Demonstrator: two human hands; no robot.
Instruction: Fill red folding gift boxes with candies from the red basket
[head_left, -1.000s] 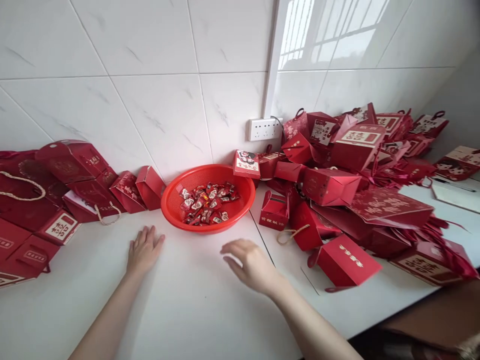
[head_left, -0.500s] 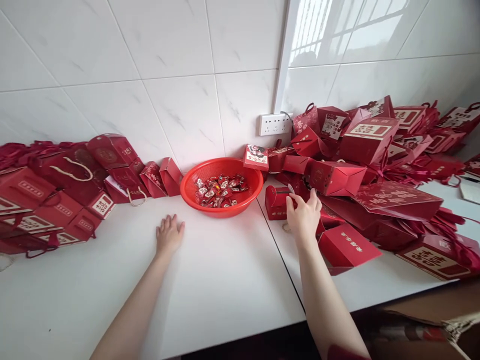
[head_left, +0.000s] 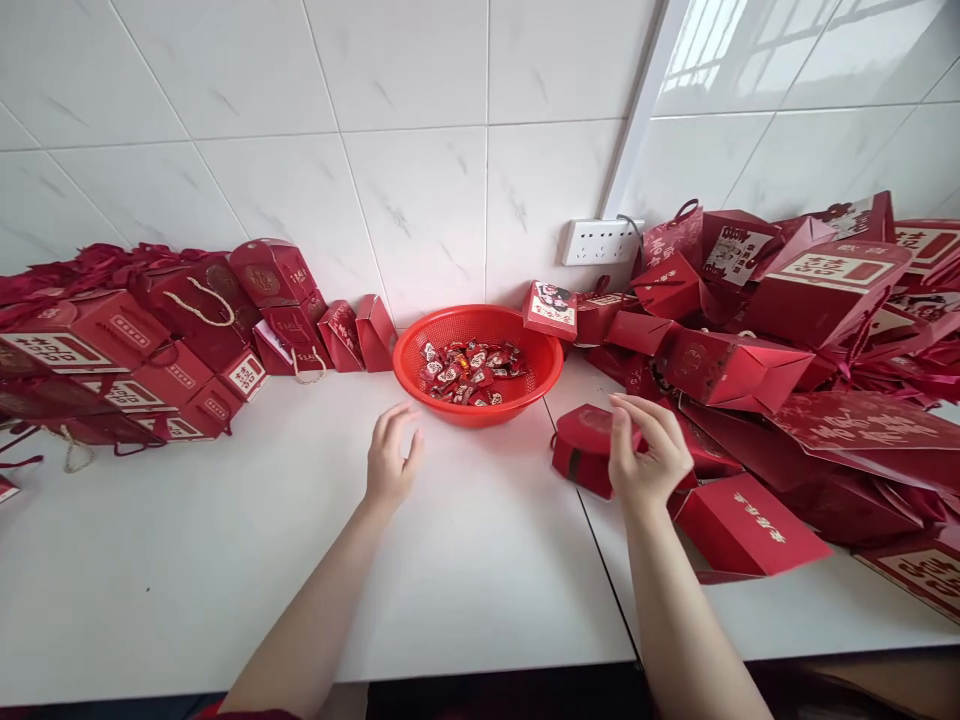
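Note:
My right hand (head_left: 649,455) is closed at the right side of a small red gift box (head_left: 585,450), which is tilted over the white table. Its fingers and thumb are bent together at the box's edge, and the exact grip is partly hidden. My left hand (head_left: 390,455) is raised a little above the table, empty, with the thumb apart from loosely curved fingers. Just beyond it stands a red plastic basket (head_left: 480,415) with many wrapped candies (head_left: 469,375) inside.
Stacked red gift boxes (head_left: 135,330) line the wall at left. A large loose heap of red boxes and bags (head_left: 832,300) covers the right side, with a flat-topped red box (head_left: 757,525) near my right forearm. A white power strip (head_left: 600,243) is on the tiled wall.
My right hand has brought the small gift box nearer and tilted it. My left hand has lifted from the table and moved right, toward the basket. The view has turned slightly left.

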